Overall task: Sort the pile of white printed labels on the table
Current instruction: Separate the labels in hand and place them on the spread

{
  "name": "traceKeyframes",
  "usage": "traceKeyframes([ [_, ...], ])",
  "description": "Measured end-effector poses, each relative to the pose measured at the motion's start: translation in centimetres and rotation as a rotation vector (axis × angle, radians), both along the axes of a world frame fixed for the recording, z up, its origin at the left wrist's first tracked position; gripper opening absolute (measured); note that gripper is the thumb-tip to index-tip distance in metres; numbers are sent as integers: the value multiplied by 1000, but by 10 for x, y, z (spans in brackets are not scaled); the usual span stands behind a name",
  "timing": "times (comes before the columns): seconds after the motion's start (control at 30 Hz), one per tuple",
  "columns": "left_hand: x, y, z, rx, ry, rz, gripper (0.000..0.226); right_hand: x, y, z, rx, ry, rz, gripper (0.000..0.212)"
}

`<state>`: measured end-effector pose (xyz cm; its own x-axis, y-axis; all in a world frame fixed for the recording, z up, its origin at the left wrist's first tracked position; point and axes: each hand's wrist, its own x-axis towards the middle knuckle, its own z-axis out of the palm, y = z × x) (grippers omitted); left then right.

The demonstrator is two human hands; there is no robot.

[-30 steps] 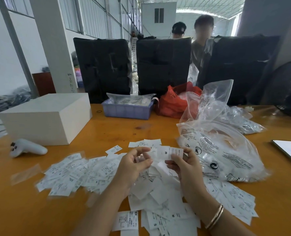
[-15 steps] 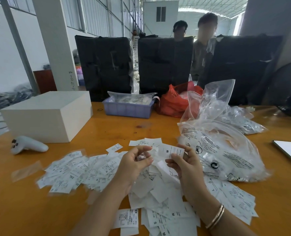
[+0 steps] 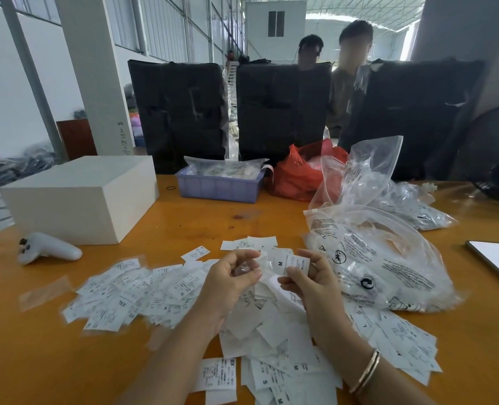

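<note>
Left hand [image 3: 230, 280] pinches thin labels | right hand [image 3: 309, 283] grips "M" label [image 3: 290, 263] at frame centre | label pile [image 3: 274, 331] beneath, lower centre | risk: slippery stack slips, sizes remix with spread labels [image 3: 131, 290] left

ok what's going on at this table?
A person is sorting white labels by hand. The right hand pinches a label marked M; the left hand holds more labels beside it. A loose pile lies under the hands, with a spread-out batch to the left on the table.
</note>
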<state>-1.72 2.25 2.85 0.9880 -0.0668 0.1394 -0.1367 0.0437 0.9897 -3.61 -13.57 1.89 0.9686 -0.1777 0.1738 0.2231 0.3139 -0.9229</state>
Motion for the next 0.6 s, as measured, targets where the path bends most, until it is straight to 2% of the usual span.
traceKeyframes([
  [0.3, 1, 1, 0, -32, 40, -21, 29, 3, -6, 0, 177, -2, -5, 30],
  [0.6, 2, 0, -4, 39, 48, -16, 26, 0, 0, -1, -79, -1, 31, 27],
])
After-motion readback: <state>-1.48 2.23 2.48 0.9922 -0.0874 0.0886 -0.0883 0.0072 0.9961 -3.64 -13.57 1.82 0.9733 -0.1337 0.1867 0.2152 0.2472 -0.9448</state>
